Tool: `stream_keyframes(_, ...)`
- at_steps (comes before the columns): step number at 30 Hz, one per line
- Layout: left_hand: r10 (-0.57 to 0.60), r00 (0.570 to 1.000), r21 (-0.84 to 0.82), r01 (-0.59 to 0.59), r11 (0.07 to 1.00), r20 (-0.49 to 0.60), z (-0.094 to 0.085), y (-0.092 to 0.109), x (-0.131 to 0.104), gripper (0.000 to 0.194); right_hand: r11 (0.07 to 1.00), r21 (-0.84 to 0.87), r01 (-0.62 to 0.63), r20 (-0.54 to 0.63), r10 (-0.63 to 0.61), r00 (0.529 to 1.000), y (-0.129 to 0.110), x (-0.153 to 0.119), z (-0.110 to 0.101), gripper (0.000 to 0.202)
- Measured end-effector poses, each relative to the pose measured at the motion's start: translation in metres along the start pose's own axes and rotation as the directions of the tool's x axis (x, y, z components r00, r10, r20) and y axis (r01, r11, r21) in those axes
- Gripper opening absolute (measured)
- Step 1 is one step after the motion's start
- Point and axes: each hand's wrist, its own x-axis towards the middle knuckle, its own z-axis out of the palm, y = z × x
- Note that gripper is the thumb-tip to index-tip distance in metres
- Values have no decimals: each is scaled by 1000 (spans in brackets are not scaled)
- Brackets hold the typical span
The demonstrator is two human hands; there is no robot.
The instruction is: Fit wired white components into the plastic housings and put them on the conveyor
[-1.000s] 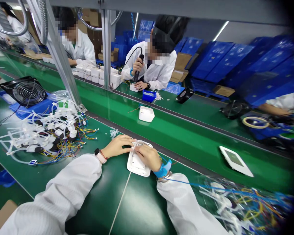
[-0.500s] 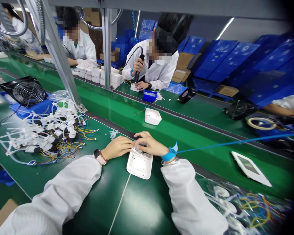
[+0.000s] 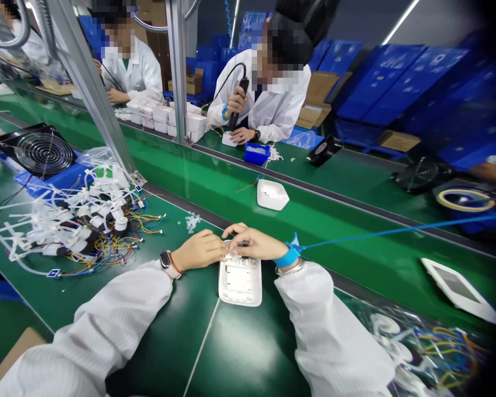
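A white plastic housing lies open side up on the green table, between the person's forearms and just beyond the middle of the near edge. Its far end is under the fingers of both hands: the left hand reaches in from the left, fingers together and nearly straight, and the right hand comes from the right with bent fingers over the inner parts. The fingertips nearly meet there; whether either hand grips a small piece I cannot tell. Beyond the left hand lie small clear rings, and farther left a heap of tubed, wired parts beside a black fan. On the green belt sit a white shell and, well to the right, a white panel. Across it, a co-worker holds a black tool.
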Motion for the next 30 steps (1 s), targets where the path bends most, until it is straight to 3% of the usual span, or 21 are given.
stream_keyframes(10, 33, 999, 35, -32, 999, -20, 1, 1, 0, 14, 999, -16, 36, -15, -37, 999, 0, 0, 6, 13)
stream_keyframes(16, 23, 999, 40, -24, 999, 26, 1, 0, -3, 15, 999, -37, 36, -29, -37, 999, -2, 2, 7, 12)
stream_keyframes(19, -71, 997, -3, 71, 997, 22, 0, -1, -3, 16, 996, -93, -9, -166, -6, 986, -6, -2, 8, 9)
stream_keyframes(23, -219, 974, -125, 224, 966, 53, -3, 0, -2, 18, 968, -234, -89, -426, -20, 904, -18, -15, 19, 9)
stream_keyframes(30, -316, 946, -232, 325, 917, 73, -3, 1, -1, 20, 860, -494, -129, -452, -127, 883, -18, -20, 58, 16)
